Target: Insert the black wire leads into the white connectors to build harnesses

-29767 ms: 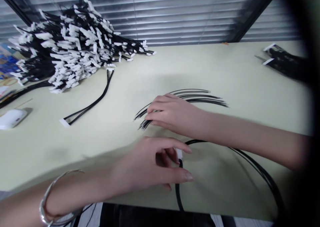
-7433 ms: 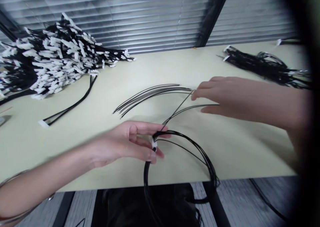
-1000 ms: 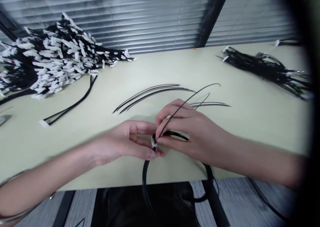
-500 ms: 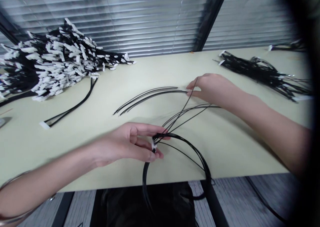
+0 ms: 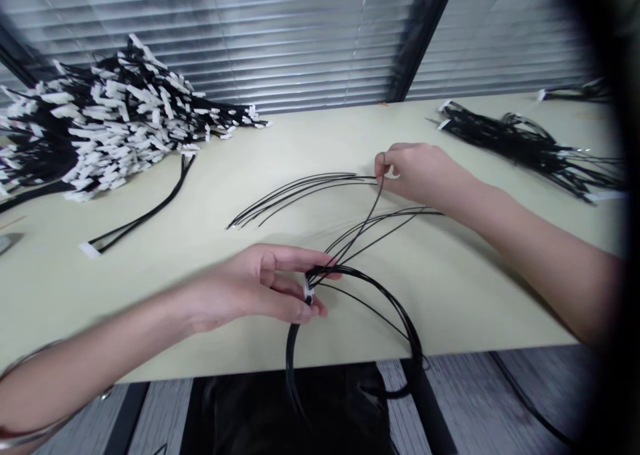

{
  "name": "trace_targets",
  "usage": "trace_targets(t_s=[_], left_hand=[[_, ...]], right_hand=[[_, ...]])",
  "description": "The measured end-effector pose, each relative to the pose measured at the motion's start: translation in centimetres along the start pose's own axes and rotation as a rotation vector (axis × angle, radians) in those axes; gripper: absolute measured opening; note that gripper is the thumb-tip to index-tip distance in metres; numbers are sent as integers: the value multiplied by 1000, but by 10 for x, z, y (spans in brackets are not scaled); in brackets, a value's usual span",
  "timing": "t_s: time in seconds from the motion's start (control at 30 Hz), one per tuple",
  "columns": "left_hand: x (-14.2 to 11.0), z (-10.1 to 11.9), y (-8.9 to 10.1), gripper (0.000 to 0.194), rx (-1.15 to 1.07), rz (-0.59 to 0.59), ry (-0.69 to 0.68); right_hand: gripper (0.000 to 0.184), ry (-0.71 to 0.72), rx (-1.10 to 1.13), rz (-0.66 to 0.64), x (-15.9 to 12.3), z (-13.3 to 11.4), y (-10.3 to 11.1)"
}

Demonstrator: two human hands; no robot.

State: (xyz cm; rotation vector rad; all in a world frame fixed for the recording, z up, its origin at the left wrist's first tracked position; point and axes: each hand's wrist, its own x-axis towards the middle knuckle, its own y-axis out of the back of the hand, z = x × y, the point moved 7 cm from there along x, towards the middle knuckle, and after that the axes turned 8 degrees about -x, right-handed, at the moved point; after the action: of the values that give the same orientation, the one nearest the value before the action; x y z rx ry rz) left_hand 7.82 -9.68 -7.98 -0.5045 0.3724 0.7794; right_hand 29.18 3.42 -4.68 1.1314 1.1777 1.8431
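Observation:
A white connector (image 5: 309,289) sits between the thumb and fingers of my left hand (image 5: 260,285), near the table's front edge. Black wires (image 5: 387,288) run from it in a loop that hangs over the edge, while thinner ones fan out to the right. Farther back, my right hand (image 5: 413,168) has its thumb and forefinger pinched at the right end of some loose black wires (image 5: 300,191) lying on the table. One thin wire from the connector rises to these fingertips. Which wire is in the pinch is partly hidden.
A large heap of black cables with white connectors (image 5: 120,115) lies at the back left. Before it rests a single cable (image 5: 160,205) with white ends. Another black wire bundle (image 5: 515,141) is at the back right. Window blinds (image 5: 300,41) stand behind the table (image 5: 225,348).
My right thumb and forefinger have closed at the loose wires' right end, and some of those wires have shifted slightly. My left hand stays on the connector.

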Motion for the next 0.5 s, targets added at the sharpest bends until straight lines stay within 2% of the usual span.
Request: trace_targets(t_s=[0.13,0.33,0.5], left_hand=[[0,0,0,52,6,-2,-4],[-1,-1,-1,52,14,-14,-4],[-1,-1,0,51,15,-13,-12]], right_hand=[[18,-47,-8,41,0,2,3],[12,-41,58,-39,3,-5,-8],[33,38,96,-24,2,-17,-10]])
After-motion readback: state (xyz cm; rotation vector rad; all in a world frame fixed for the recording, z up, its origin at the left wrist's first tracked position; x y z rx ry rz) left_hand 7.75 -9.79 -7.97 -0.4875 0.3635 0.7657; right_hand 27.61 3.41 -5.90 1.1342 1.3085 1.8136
